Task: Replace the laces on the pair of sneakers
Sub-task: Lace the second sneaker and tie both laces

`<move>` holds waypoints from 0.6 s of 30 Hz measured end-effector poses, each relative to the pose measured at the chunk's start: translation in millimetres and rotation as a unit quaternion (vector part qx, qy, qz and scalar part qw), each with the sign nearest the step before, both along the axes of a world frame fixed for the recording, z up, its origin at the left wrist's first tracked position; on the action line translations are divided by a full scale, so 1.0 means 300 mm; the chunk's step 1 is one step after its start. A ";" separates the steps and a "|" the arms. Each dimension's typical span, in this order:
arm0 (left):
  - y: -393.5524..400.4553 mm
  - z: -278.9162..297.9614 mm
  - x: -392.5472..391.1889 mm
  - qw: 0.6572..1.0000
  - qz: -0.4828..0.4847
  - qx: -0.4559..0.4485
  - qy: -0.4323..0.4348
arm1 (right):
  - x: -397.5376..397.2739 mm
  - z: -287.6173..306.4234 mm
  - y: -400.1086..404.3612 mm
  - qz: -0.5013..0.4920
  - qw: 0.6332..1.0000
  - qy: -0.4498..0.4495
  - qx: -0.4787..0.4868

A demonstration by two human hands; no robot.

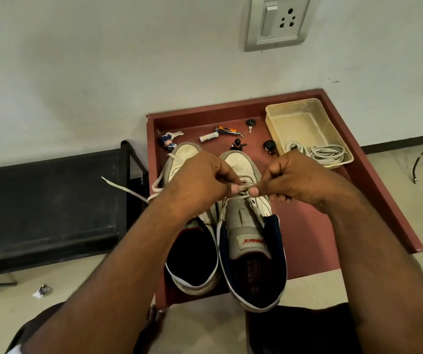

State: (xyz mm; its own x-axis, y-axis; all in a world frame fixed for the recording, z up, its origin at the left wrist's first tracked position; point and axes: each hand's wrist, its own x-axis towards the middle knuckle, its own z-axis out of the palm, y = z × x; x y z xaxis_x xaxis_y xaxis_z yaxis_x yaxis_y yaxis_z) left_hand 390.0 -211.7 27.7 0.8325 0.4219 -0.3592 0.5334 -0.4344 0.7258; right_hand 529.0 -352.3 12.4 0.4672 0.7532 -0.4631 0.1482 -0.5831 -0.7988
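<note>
Two white-and-navy sneakers stand side by side on a red-brown tray table (315, 233), toes pointing away from me. Over the right sneaker (251, 238), my left hand (200, 182) and my right hand (299, 180) meet, both pinching a white lace (243, 188) above its eyelets. The lace's loose end (126, 189) trails off to the left past the table edge. My left arm partly hides the left sneaker (190, 251). A coil of white laces (317, 152) lies in a clear plastic tub (307, 118) at the table's back right.
At the back of the table lie keys with a small figure (169, 141), a battery (209, 137), a pocket tool (228, 130), a black key (250, 124) and two small dark figures. A black bench (47, 208) stands left. A wall socket (279, 20) is above.
</note>
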 end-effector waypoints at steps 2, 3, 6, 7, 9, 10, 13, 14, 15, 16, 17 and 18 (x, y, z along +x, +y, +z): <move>-0.007 -0.023 0.003 0.999 0.020 0.043 0.007 | -0.004 -0.016 0.004 -0.004 0.998 -0.020 -0.055; -0.016 -0.034 0.006 0.998 0.039 0.053 0.003 | -0.015 -0.021 0.011 0.002 0.996 -0.024 -0.081; -0.047 -0.060 0.018 0.993 0.078 0.089 0.008 | -0.073 -0.027 0.049 0.064 0.981 -0.080 -0.165; -0.057 -0.064 0.023 0.992 0.074 0.105 0.017 | -0.087 -0.025 0.060 0.076 0.973 -0.115 -0.183; -0.074 -0.066 0.028 0.989 0.055 0.131 0.035 | -0.082 -0.029 0.065 0.067 0.970 -0.137 -0.190; -0.078 -0.065 0.029 0.988 0.043 0.142 0.044 | -0.070 -0.031 0.060 0.051 0.975 -0.115 -0.182; -0.082 -0.063 0.034 0.982 -0.002 0.168 0.083 | -0.038 -0.032 0.040 -0.002 0.985 -0.032 -0.168; -0.082 -0.063 0.035 0.981 -0.011 0.170 0.089 | -0.033 -0.035 0.036 -0.016 0.986 -0.018 -0.167; -0.085 -0.059 0.035 0.982 -0.013 0.168 0.084 | -0.031 -0.038 0.035 -0.029 0.986 -0.005 -0.164; -0.090 -0.056 0.035 0.984 -0.009 0.165 0.071 | -0.030 -0.044 0.033 -0.043 0.986 0.010 -0.160; -0.098 -0.053 0.037 0.985 -0.002 0.165 0.053 | -0.027 -0.048 0.031 -0.060 0.986 0.027 -0.155; -0.110 -0.052 0.043 0.985 0.002 0.167 0.037 | -0.022 -0.054 0.028 -0.078 0.985 0.045 -0.146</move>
